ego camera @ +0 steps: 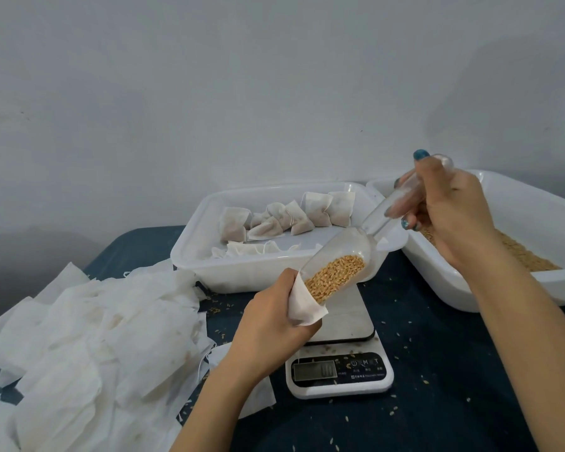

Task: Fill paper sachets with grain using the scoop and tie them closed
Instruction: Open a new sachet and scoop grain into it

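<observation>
Head view: our right hand (pixel 450 210) curls round the handle of a clear scoop (pixel 349 252), which is tilted with its mouth down. The grain (pixel 335 277) lies at the scoop's lower end, inside the open mouth of a paper sachet (pixel 307 309). Our left hand (pixel 271 314) grips that sachet from the side, above the kitchen scale (pixel 340 370). Behind the scale we see a white tray (pixel 190 256) of filled sachets (pixel 274 220). A second tray (pixel 535 285) on the right holds loose grain. Empty sachets (pixel 95 321) are piled on the left of the desk (pixel 437 370).
</observation>
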